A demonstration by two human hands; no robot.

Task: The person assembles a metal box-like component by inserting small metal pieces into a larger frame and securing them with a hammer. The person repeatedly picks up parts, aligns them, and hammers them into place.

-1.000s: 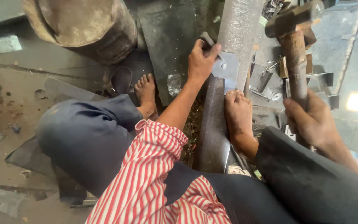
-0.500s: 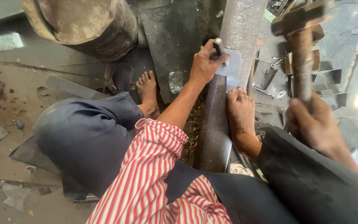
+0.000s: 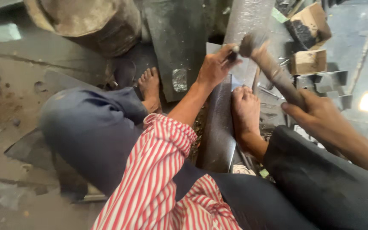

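Two hands busy: left hand [image 3: 214, 68] grip pinched tight on small chisel [image 3: 234, 49] over grey metal sheet [image 3: 239, 79]; right hand [image 3: 320, 117] fist wrapped round hammer [image 3: 269, 64], head blurred at chisel. Brown cardboard boxes [image 3: 307, 61] upper right.

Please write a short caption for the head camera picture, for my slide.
Seated on the floor, a person steadies a small punch with the left hand while the right hand brings a hammer onto it.
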